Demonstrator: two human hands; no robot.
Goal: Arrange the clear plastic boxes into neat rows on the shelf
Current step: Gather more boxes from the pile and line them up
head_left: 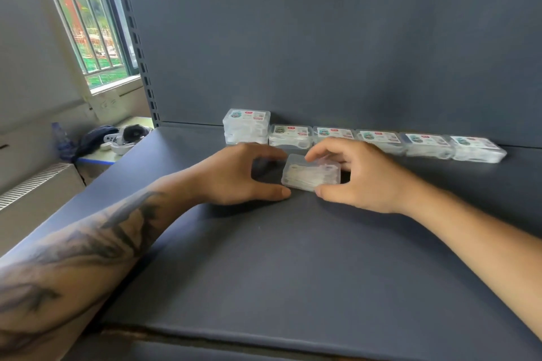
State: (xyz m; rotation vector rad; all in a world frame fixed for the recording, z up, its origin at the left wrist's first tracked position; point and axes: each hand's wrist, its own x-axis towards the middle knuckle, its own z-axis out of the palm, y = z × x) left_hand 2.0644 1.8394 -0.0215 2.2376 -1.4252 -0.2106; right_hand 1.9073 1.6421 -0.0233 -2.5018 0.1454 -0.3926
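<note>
Two bare forearms enter from the lower corners of the frame, no sleeves showing. The left forearm (pixel 96 240) bears a large dark tattoo of sweeping, feather-like shapes; the right forearm (pixel 469 237) is unmarked.

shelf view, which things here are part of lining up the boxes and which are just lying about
Job:
clear plastic box pinched by right hand, left hand open beside it
back row of labelled clear boxes
dark grey metal shelf

Lying about:
white headset on side table
blue-capped bottle
white radiator
</note>
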